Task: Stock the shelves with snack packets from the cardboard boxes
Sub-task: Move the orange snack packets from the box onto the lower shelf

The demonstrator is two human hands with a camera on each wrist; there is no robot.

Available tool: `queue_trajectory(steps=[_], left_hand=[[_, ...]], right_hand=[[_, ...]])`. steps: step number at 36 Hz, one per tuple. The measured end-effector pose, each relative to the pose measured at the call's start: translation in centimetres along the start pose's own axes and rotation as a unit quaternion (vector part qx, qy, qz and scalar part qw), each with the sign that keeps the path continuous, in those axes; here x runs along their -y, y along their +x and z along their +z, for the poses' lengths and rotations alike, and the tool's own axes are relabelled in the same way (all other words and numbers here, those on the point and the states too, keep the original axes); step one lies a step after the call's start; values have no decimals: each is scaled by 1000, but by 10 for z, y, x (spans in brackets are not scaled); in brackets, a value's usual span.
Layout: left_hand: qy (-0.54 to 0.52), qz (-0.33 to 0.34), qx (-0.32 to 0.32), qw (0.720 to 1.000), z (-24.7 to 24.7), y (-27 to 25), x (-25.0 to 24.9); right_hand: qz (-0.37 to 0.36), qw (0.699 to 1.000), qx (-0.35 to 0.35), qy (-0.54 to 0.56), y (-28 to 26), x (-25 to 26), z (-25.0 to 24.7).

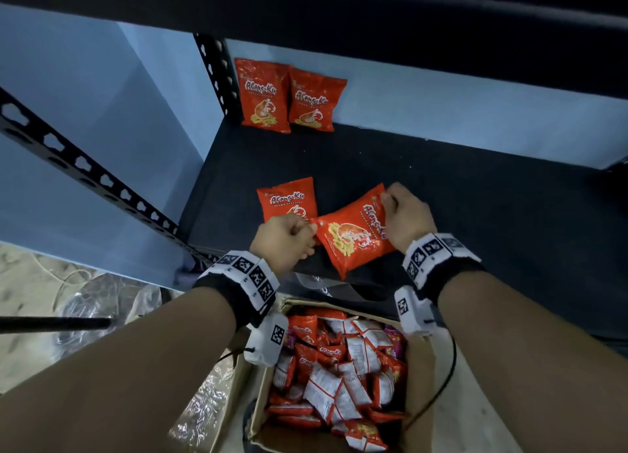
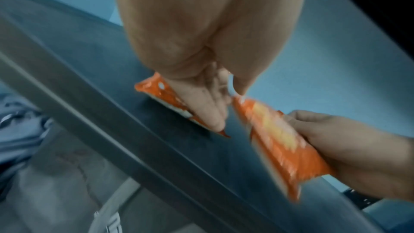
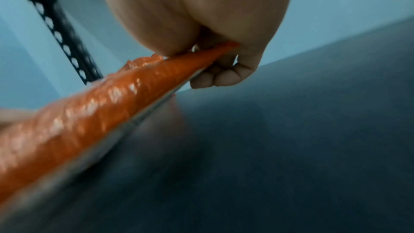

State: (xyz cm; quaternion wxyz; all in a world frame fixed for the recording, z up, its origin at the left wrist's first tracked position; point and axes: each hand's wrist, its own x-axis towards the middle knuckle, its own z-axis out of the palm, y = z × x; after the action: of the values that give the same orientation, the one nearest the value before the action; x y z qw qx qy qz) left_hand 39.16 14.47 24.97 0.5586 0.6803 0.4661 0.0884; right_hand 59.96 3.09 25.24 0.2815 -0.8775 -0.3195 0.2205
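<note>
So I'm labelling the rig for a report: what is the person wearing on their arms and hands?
Both forearms are bare, no sleeves or gloves. Each wrist has a black band with white square-patterned marker tags. A white camera unit with its own tag hangs under the left wrist, another under the right. A thin black cable runs from the right unit.

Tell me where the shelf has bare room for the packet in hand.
Bare shelf board runs right of the two upright packets and right of the right hand. Also bare between those packets and the flat packet. The front left, by the left hand, is crowded.
</note>
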Motion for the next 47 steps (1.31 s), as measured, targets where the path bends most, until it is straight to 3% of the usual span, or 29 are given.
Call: queue_trajectory(steps=[3, 9, 14, 21, 26, 30, 34, 39, 47], left_hand=[[48, 1, -37, 998, -14, 4, 0], [190, 87, -127, 970, -34, 23, 9], [255, 23, -127, 958, -41, 40, 15], [263, -28, -83, 961, -44, 54, 14], [244, -61, -26, 968, -52, 65, 14], [210, -61, 16, 976, -56, 68, 5], [196, -59, 22, 979, -65, 76, 0], [201, -21, -66, 977, -81, 89, -5], [136, 43, -188, 972, -106, 120, -28]], right_hand=[[-36, 997, 45, -53, 17, 0, -4], [-67, 980, 93, -163, 36, 19, -5], [-71, 974, 40, -214, 31, 25, 0], [31, 990, -24, -138, -8, -1, 2], [174, 981, 47, -72, -14, -7, 6], [211, 977, 42, -4, 0, -8, 22], [203, 976, 76, 32, 16, 12, 25], [122, 986, 106, 44, 47, 35, 29], [38, 995, -20, 91, 88, 90, 41]])
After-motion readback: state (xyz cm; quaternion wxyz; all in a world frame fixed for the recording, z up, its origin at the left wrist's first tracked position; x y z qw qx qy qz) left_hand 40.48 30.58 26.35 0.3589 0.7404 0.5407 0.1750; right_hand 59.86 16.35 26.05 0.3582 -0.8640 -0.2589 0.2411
